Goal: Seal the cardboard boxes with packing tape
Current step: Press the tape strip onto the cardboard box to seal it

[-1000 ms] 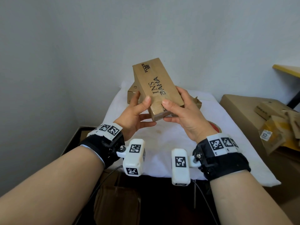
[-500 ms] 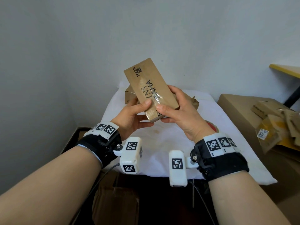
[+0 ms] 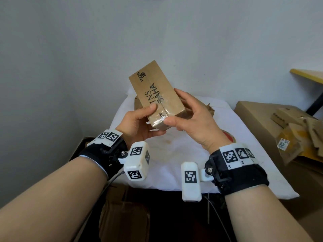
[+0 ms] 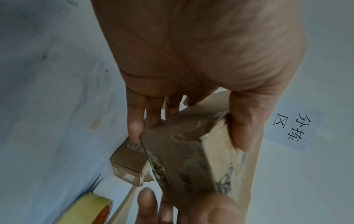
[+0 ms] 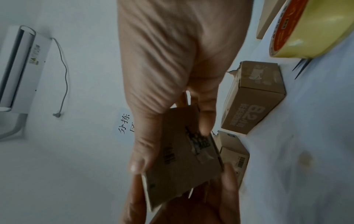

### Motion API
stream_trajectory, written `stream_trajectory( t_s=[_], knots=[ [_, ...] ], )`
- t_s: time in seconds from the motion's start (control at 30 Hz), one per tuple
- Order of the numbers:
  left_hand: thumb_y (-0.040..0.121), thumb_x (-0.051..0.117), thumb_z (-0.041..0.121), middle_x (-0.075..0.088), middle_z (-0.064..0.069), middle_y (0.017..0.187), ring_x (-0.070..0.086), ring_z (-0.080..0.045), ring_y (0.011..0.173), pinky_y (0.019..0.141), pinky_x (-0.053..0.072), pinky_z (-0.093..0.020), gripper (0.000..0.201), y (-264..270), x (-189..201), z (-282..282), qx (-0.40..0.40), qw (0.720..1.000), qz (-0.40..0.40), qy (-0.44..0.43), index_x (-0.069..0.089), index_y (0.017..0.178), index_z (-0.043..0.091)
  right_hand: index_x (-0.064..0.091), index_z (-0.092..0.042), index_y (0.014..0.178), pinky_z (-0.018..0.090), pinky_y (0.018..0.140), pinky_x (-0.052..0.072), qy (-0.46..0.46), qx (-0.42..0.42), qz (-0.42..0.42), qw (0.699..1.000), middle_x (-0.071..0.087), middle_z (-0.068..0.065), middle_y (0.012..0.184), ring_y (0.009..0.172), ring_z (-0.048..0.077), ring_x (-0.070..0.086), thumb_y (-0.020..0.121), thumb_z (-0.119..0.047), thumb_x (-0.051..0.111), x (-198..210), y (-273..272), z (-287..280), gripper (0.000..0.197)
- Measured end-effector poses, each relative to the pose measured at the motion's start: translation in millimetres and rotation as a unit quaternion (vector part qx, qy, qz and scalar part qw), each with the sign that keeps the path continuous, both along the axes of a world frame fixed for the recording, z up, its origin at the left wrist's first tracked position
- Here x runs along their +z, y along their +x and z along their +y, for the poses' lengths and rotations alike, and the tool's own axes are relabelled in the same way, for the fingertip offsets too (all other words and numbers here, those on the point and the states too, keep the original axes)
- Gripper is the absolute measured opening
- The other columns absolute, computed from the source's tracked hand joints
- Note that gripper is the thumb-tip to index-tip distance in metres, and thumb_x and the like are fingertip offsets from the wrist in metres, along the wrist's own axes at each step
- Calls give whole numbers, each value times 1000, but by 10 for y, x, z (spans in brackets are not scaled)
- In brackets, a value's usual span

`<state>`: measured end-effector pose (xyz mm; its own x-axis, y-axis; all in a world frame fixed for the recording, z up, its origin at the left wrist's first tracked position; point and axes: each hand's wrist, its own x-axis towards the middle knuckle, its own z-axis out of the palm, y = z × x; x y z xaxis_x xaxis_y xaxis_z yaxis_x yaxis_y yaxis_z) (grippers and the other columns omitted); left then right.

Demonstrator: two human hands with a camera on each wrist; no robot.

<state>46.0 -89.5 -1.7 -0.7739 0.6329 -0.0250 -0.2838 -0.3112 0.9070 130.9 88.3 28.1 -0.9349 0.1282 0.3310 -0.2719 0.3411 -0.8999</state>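
Both hands hold a long brown cardboard box [image 3: 157, 95] with black print in the air above the table, its far end tilted up and left. Clear tape runs along its top seam and over the near end [image 4: 184, 136]. My left hand [image 3: 139, 123] grips the near left side, thumb on top. My right hand [image 3: 190, 119] grips the near right corner, thumb on the taped end, fingers behind. The box [image 5: 184, 157] shows dark and blurred in the right wrist view. A yellow tape roll [image 3: 229, 137] lies on the table behind my right wrist, mostly hidden [image 5: 306, 30].
Two more small cardboard boxes [image 5: 252, 97] [image 5: 233, 153] lie at the table's far end. The white-covered table [image 3: 174, 154] stands against a white wall. A large carton [image 3: 262, 123] with flattened cardboard scraps [image 3: 297, 133] stands to the right. A yellow tabletop edge [image 3: 307, 76] is further right.
The box has swung so its far end points further left, and both hands have shifted left with it. The right thumb has moved onto the taped near end.
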Motion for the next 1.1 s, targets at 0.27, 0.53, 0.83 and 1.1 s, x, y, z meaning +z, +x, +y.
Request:
stream_trajectory(
  t_s=[0.27,0.53,0.83,1.1],
  knots=[
    [90,58,56,67,-11,108,67,-37,99,75,60,-43,34,40,88,25,5,999,-29,-35,73,105,31,59,-33,136,22,72,49,55,-53,3,997,69,-16,121,112,1,65,88,-46,75,11,-8,-20,52],
    [82,51,74,67,-23,106,70,-36,80,59,59,-33,83,57,107,35,-79,987,-86,-115,56,136,10,46,-47,141,30,61,62,70,-69,-37,995,59,-26,123,107,2,64,89,-71,57,68,93,-104,59],
    [56,28,104,64,-20,87,59,-21,54,52,53,-27,134,-51,9,-37,-126,950,-131,-254,61,123,-8,54,-41,124,33,56,60,116,-82,-165,976,65,-7,114,57,24,74,99,-63,41,150,138,-72,35],
    [73,32,96,62,-14,77,53,-22,57,58,48,-26,109,-106,-35,-19,-111,941,-130,-293,69,111,0,55,-34,121,39,63,64,138,-109,-190,966,65,-5,106,56,22,74,96,-73,34,184,132,-59,51]
  ],
)
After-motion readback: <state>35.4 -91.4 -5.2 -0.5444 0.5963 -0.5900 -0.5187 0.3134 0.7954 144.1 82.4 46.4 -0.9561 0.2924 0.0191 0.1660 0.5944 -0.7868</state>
